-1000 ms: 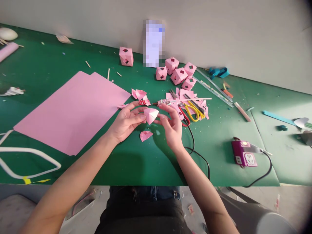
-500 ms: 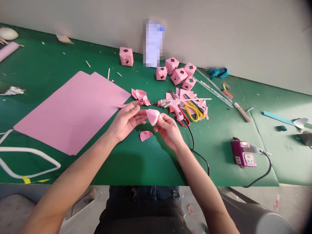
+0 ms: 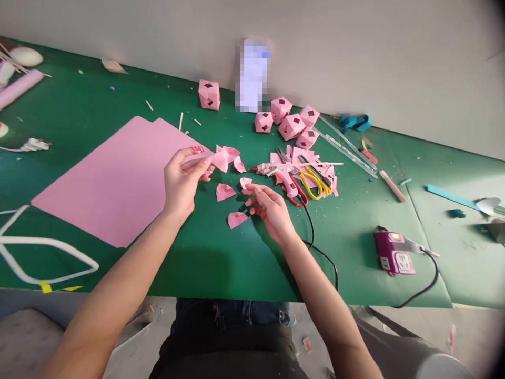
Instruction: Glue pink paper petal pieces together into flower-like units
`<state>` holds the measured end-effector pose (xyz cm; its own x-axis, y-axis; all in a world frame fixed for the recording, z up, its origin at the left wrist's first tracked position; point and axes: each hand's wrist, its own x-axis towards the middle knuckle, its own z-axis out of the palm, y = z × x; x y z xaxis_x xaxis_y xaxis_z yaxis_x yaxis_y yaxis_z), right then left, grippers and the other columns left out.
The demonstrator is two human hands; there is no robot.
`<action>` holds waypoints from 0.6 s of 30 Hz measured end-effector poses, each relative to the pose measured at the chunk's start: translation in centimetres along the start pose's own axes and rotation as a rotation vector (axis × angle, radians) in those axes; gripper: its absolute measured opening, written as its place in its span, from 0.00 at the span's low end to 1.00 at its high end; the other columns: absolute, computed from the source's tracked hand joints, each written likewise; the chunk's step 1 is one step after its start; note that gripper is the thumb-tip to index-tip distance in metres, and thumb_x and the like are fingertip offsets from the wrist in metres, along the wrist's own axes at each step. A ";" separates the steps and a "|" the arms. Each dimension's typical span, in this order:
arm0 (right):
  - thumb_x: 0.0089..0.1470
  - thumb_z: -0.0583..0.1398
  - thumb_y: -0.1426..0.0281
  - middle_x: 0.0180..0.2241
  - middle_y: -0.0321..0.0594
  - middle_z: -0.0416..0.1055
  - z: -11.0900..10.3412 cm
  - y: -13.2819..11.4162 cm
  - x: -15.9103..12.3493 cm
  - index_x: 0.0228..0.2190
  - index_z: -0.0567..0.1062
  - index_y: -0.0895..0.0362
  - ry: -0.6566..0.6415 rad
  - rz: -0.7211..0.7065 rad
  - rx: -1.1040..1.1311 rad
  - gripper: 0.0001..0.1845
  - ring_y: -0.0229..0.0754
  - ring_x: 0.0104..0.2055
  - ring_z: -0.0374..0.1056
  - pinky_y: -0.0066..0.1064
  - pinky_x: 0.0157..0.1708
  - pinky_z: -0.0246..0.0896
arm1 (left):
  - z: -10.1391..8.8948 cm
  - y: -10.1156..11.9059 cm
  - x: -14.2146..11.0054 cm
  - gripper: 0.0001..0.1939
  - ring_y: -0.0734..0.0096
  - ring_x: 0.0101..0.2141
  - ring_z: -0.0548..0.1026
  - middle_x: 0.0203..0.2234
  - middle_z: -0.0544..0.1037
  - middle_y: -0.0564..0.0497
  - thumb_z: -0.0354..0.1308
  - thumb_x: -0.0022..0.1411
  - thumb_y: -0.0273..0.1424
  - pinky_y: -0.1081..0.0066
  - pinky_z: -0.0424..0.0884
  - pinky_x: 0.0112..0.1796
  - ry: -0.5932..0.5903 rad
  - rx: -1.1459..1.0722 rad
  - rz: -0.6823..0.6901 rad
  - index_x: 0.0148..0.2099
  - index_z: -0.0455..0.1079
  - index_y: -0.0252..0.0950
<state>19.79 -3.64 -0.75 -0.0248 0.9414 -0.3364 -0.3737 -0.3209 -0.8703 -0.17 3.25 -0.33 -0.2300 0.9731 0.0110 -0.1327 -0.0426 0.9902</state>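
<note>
My left hand [image 3: 183, 181] pinches a folded pink paper piece [image 3: 221, 159] above the table, near the corner of the large pink sheets. A red patterned band is wrapped around one of its fingers. My right hand [image 3: 272, 210] is open, its fingers apart and slightly curled. Its fingertips are beside a small folded paper piece [image 3: 245, 182]; whether they touch it I cannot tell. Between the hands lie two more folded pieces, one upper [image 3: 225, 192] and one lower [image 3: 237, 219]. Another curved piece [image 3: 239, 165] rests near the glue gun's tip.
Pink paper sheets [image 3: 118, 181] cover the left. A pink glue gun [image 3: 282, 172] and yellow-handled scissors [image 3: 311, 185] lie on paper scraps right of centre. Several pink paper polyhedra [image 3: 292, 126] stand behind, near a blurred phone [image 3: 252, 76]. A purple power adapter [image 3: 394, 252] sits at right.
Both hands were together on a pink folded piece. They are now apart: my left hand has moved left and up with a piece, and my right hand has opened. More loose pieces are visible.
</note>
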 end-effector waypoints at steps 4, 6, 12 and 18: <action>0.51 0.71 0.54 0.42 0.42 0.83 0.0 0.1 -0.2 0.40 0.84 0.54 0.024 0.007 -0.039 0.20 0.36 0.33 0.72 0.27 0.29 0.65 | -0.4 -0.4 0.8 0.19 0.66 0.31 0.83 0.30 0.82 0.50 0.73 0.55 0.35 0.71 0.78 0.28 0.038 0.037 0.049 0.46 0.73 0.39; 0.51 0.70 0.54 0.42 0.42 0.83 0.0 0.0 -0.3 0.40 0.84 0.54 0.032 -0.004 -0.067 0.19 0.36 0.33 0.72 0.27 0.29 0.65 | -0.4 -0.7 1.1 0.20 0.66 0.29 0.83 0.30 0.82 0.50 0.72 0.53 0.33 0.71 0.78 0.27 0.035 0.043 0.067 0.47 0.73 0.38; 0.53 0.67 0.57 0.42 0.41 0.82 -0.2 0.2 -0.1 0.41 0.82 0.54 0.059 -0.067 -0.152 0.18 0.36 0.32 0.73 0.28 0.29 0.65 | -0.9 -1.9 1.7 0.20 0.61 0.38 0.87 0.38 0.84 0.47 0.69 0.61 0.36 0.69 0.82 0.34 -0.048 0.179 0.144 0.52 0.70 0.37; 0.61 0.63 0.61 0.43 0.42 0.82 -0.5 1.2 0.6 0.43 0.81 0.52 0.175 -0.327 -0.538 0.12 0.43 0.38 0.72 0.34 0.35 0.69 | -1.3 -1.8 1.1 0.18 0.61 0.48 0.83 0.58 0.81 0.43 0.63 0.68 0.32 0.67 0.79 0.43 -0.041 0.507 0.470 0.59 0.73 0.40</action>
<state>19.81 -3.48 -2.18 0.1794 0.9830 -0.0383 0.1809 -0.0712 -0.9809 -1.46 4.13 -2.28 -0.1144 0.8854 0.4504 0.4416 -0.3608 0.8215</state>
